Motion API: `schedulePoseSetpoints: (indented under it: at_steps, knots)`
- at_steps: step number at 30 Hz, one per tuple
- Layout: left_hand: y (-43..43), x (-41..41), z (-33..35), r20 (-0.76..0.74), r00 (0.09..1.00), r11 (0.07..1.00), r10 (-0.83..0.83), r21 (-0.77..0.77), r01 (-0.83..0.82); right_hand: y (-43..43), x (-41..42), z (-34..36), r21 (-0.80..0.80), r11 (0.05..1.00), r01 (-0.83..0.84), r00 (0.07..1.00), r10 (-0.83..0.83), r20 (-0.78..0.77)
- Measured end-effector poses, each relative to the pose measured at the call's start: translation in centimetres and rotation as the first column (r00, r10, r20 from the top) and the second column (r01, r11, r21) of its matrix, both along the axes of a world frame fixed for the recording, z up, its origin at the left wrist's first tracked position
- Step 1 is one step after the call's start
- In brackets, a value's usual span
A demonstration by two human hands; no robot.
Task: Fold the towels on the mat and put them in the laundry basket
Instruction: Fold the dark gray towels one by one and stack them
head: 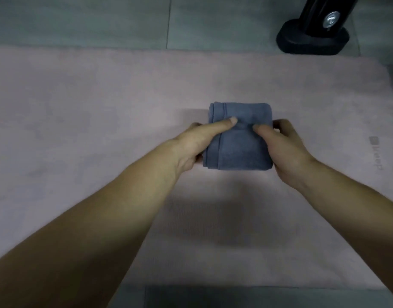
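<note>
Your left hand [191, 145] and right hand [282, 145] grip opposite sides of the blue towel [242, 150], already folded small, mid-mat [80, 96]. The laundry basket is out of view, so I judge that step still to do.

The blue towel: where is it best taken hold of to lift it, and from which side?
By its left and right edges, a hand from each side, thumb on top, fingers underneath. The blue towel is a flat layered stack with hems at its left edge; pinching both sides should hold the layers together, as the left hand and right hand do.
</note>
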State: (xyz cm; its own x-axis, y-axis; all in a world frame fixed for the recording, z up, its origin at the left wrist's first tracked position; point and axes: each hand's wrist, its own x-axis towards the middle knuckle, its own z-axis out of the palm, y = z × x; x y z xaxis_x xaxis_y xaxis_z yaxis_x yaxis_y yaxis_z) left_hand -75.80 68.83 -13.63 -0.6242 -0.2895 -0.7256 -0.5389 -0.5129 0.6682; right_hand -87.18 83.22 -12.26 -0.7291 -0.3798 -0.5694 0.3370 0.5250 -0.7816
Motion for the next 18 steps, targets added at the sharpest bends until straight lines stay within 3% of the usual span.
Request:
schedulePoseSetpoints:
  at_steps: [4, 8, 10, 14, 18]
  knots:
    - [-0.5, 5.5, 3.8, -0.052, 0.977, 0.978, 0.206, 0.045, -0.204, -1.7, 4.5, 4.4, -0.084, 0.992, -0.091, 0.996, 0.091, -0.003]
    - [0.5, 11.3, 10.6, -0.050, 0.965, 0.930, 0.259, 0.281, -0.235, -2.5, 9.4, 10.4, -0.083, 0.989, -0.120, 0.990, 0.126, 0.063]
    - [1.0, 13.9, 14.4, -0.035, 0.958, 0.912, 0.283, 0.319, -0.258, -2.6, 11.7, 14.0, -0.083, 0.987, -0.134, 0.986, 0.141, 0.085]
    - [1.3, 18.6, 23.0, 0.025, 0.925, 0.893, 0.380, 0.250, -0.374, -2.8, 15.9, 21.9, -0.087, 0.974, -0.211, 0.971, 0.219, 0.091]
    - [0.8, 23.2, 31.0, 0.076, 0.791, 0.782, 0.607, 0.120, -0.612, -4.6, 19.6, 30.1, -0.081, 0.931, -0.356, 0.933, 0.359, 0.030]
